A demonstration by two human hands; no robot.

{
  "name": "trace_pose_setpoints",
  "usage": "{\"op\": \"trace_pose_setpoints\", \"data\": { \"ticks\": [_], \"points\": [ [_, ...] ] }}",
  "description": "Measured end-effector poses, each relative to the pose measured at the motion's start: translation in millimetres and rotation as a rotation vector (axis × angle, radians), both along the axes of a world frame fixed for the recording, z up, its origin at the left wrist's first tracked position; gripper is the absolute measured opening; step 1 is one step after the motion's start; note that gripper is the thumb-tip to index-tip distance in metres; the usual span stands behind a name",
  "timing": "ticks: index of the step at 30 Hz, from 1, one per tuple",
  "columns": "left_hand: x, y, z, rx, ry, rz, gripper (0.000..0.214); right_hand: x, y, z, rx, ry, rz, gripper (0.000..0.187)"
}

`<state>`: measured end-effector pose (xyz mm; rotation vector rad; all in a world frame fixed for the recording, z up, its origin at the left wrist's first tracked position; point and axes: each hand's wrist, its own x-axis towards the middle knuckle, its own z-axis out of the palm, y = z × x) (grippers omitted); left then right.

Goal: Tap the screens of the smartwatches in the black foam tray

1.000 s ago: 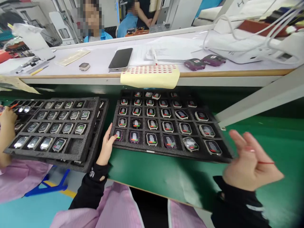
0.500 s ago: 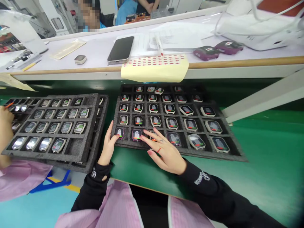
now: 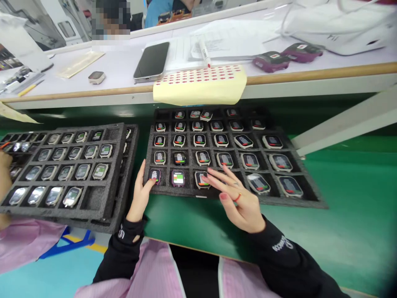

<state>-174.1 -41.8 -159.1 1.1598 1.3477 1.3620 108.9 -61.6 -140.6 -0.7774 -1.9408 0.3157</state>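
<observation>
Watch (image 3: 199,179) partly under right fingers (image 3: 216,183); left fingers (image 3: 140,173) away.

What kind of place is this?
Probably an electronics factory or workshop: foam trays hold rows of smartwatch-like devices, a yellow sheet carries red arrows, and another person's pink clothing shows alongside.

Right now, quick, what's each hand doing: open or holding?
Left hand: thumb at the purple-rimmed corner watch of the tray; grip unclear.
Right hand: open, over front row's third watch from left.
</observation>
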Motion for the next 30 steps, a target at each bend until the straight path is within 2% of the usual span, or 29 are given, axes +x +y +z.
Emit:
{"op": "trace_pose_setpoints", "data": {
  "ticks": [4, 13, 18, 24, 30],
  "points": [
    [1.2, 0.7, -1.2, 0.004, -0.037, 0.018, 0.064, 11.7, -7.4, -2.7, -0.023, 0.038, -0.072, 0.045],
    [1.5, 4.4, -7.5, 0.017, -0.041, 0.052, 0.059, 11.8, -8.8, -1.7, -0.009, -0.126, -0.115, 0.046],
    [1.1, 4.0, -5.8, -0.002, -0.037, 0.045, 0.059, 22.0, -8.2, -1.9, -0.027, 0.006, -0.148, 0.049],
    [2.7, 4.5, -4.8, -0.012, -0.026, 0.053, 0.059, 49.9, -12.0, -2.5, -0.004, 0.124, -0.301, 0.043],
    [1.8, 6.4, -6.9, -0.001, 0.001, 0.066, 0.058, 58.8, -14.2, -5.9, 0.007, -0.012, -0.271, 0.041]
  ]
}}
